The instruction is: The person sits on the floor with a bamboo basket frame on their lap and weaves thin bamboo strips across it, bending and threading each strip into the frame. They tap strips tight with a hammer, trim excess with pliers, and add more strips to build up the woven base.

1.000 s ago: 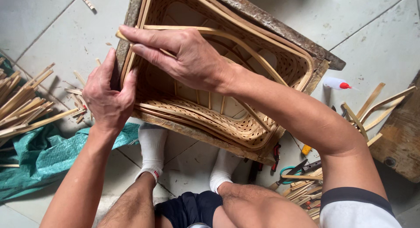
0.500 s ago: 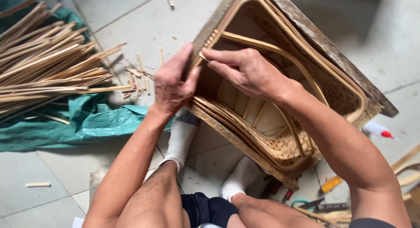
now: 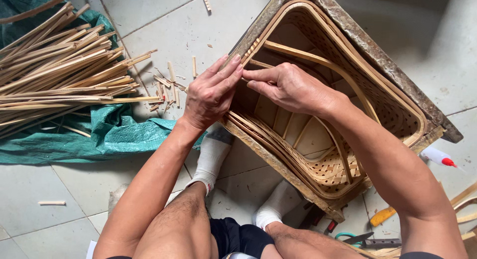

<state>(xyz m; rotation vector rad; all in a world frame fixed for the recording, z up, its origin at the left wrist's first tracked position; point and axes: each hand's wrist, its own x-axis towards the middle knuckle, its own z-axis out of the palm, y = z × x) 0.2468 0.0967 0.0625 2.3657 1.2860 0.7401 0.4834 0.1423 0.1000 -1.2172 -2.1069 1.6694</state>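
A woven bamboo basket (image 3: 397, 115) with a rectangular rim lies in a rough wooden frame (image 3: 377, 50) on the tiled floor. My left hand (image 3: 211, 92) presses flat against the near left corner of the basket's rim, fingers together. My right hand (image 3: 290, 87) reaches inside that same corner and pinches a thin bamboo strip (image 3: 303, 52) that crosses the basket's inside. The fingertips of both hands meet at the rim.
A pile of long bamboo strips (image 3: 59, 80) lies on a green tarp (image 3: 114, 134) at the left, with short offcuts (image 3: 169, 82) scattered on the tiles. A glue bottle (image 3: 437, 157) and hand tools (image 3: 367, 236) lie at the lower right. My socked feet (image 3: 213, 154) rest under the frame.
The view has swung left and down. My left hand has slid along the frame's edge onto the basket corner, and my right hand has drawn back to meet it there.
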